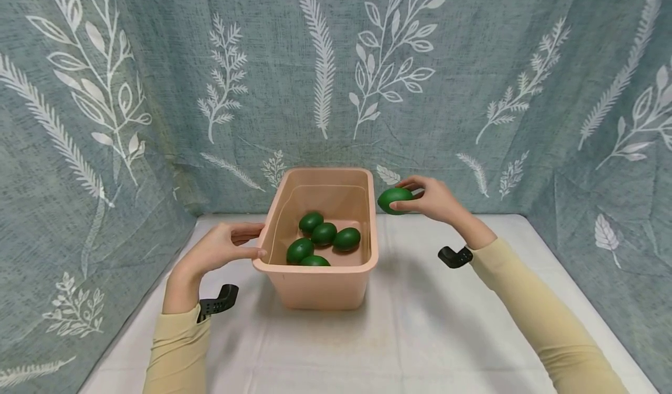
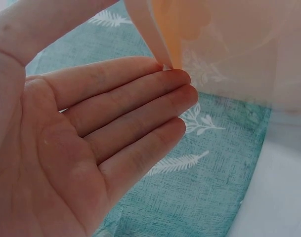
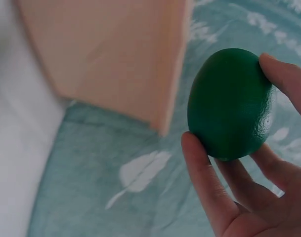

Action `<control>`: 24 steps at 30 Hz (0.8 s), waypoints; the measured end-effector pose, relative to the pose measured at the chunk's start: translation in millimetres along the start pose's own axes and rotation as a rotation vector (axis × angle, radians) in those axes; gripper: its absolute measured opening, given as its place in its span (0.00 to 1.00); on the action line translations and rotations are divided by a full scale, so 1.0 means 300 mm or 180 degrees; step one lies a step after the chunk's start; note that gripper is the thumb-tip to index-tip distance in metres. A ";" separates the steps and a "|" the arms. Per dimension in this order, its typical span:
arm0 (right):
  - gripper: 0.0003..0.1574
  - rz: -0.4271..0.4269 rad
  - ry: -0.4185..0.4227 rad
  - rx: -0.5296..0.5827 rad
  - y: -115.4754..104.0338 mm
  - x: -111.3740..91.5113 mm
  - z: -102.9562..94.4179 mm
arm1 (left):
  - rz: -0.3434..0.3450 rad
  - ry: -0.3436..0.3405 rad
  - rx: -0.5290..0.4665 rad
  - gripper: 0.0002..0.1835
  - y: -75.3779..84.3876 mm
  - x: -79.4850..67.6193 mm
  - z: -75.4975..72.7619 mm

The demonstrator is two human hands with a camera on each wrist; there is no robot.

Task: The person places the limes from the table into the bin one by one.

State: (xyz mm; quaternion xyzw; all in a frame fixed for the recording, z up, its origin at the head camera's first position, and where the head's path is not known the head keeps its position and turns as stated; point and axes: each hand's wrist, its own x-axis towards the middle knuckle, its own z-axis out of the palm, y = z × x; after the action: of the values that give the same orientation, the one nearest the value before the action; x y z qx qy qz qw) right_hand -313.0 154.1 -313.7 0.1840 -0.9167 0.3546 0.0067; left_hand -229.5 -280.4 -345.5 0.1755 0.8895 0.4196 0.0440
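A pink plastic bin [image 1: 325,289] stands on the white table, tilted toward me in view, with several glossy green egg-shaped objects [image 1: 346,239] lying on its floor. Just right of its rim, my right hand [image 1: 433,198] holds one more green egg-shaped object [image 3: 232,103] in the air, thumb on one side and fingers on the other. My left hand [image 1: 226,245] is at the bin's left side, thumb by the near corner of the rim. In the left wrist view the left fingers [image 2: 135,123] are straight, their tips against the bin's edge. The thumb tip is out of that view.
A white cloth [image 1: 325,353] covers the table. Blue-green fabric [image 1: 262,90] with white leaf prints hangs behind and at both sides, close to the bin's far end. Black wrist devices [image 1: 455,257] are worn on both forearms.
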 end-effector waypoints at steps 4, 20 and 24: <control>0.38 -0.0054 -0.0107 -0.0034 -0.080 0.019 -0.004 | -0.0026 -0.0014 -0.0027 0.36 0.003 -0.002 0.000; 0.37 0.0043 -0.0785 0.0113 -0.298 0.106 0.083 | -0.0001 -0.0002 -0.0028 0.35 0.006 -0.004 -0.002; 0.37 0.0030 -0.0880 0.0053 -0.304 0.120 0.122 | 0.0008 -0.0004 -0.0004 0.35 0.008 -0.006 -0.002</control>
State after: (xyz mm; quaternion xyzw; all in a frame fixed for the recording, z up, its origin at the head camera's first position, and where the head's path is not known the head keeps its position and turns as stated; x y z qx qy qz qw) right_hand -311.1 56.1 -277.1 0.2268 -0.9068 0.3335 -0.1228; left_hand -227.4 -280.0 -343.5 0.1769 0.8890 0.4200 0.0441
